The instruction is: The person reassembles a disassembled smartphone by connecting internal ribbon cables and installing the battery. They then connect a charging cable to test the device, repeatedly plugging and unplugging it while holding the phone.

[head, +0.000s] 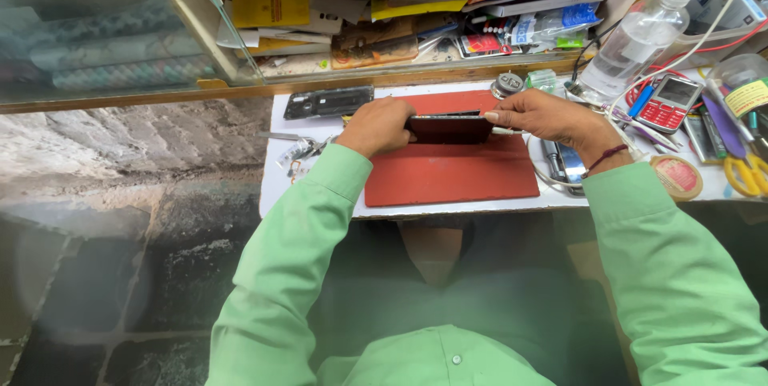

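Left hand (376,126) and right hand (536,116) clasped on dark phone (450,127)

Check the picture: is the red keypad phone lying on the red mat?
No, the red keypad phone lies right of the red mat, among cables.

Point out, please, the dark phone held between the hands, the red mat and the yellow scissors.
Dark phone (448,128), head view: middle of its dark face.
Red mat (452,174), head view: bare front part.
Yellow scissors (746,176), head view: handle loops.

Red mat (448,174) on the white worktop (276,186), dark phone (448,128) over it. Mint green sleeves (296,226), yellow scissors (748,174) at the right edge, red keypad phone (670,102).
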